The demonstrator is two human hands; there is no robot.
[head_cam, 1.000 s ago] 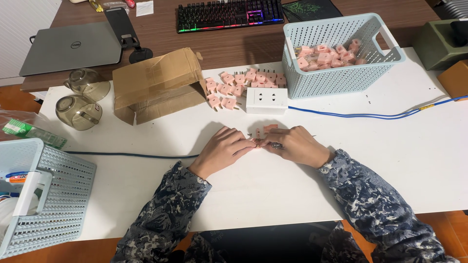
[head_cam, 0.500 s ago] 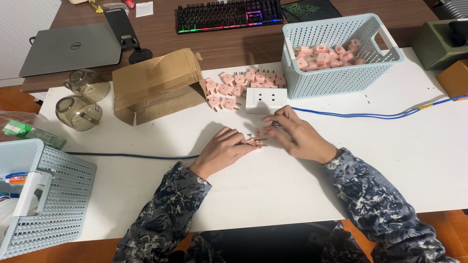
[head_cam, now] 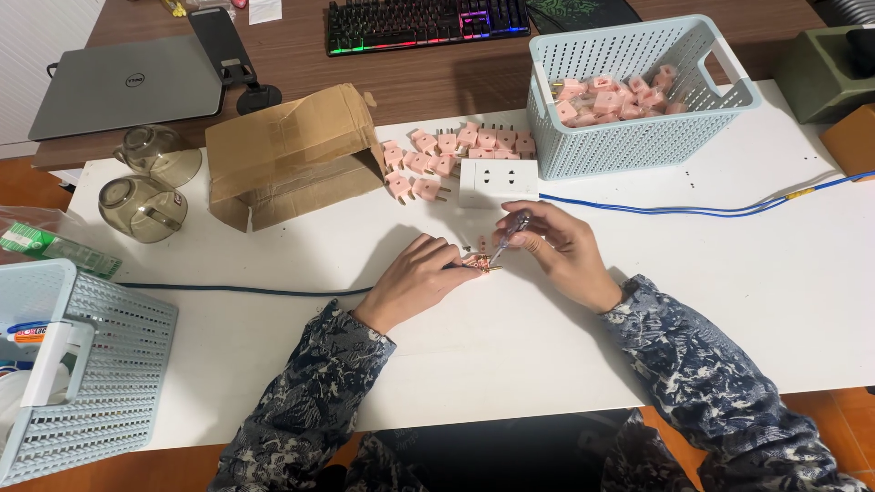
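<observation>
My left hand (head_cam: pixel 421 276) rests on the white table (head_cam: pixel 510 337) and pins a small pink plug part (head_cam: pixel 478 264) under its fingertips. My right hand (head_cam: pixel 558 248) grips a small screwdriver (head_cam: pixel 510 233), held slanting with its tip down at the pink part. A few tiny loose bits lie just behind it. A white socket block (head_cam: pixel 497 181) sits a little farther back, with a blue cable (head_cam: pixel 693 206) running off to the right.
Several pink plugs (head_cam: pixel 451 152) lie beside an open cardboard box (head_cam: pixel 292 155). A light blue basket (head_cam: pixel 638 96) holds more pink plugs. Another basket (head_cam: pixel 77 364) stands at the near left. Two glass cups (head_cam: pixel 144 202), a laptop (head_cam: pixel 128 84) and a keyboard (head_cam: pixel 424 20) lie behind.
My right hand has lifted off the left hand and raised the screwdriver to a slanted hold over the pink part. The left hand stayed in place.
</observation>
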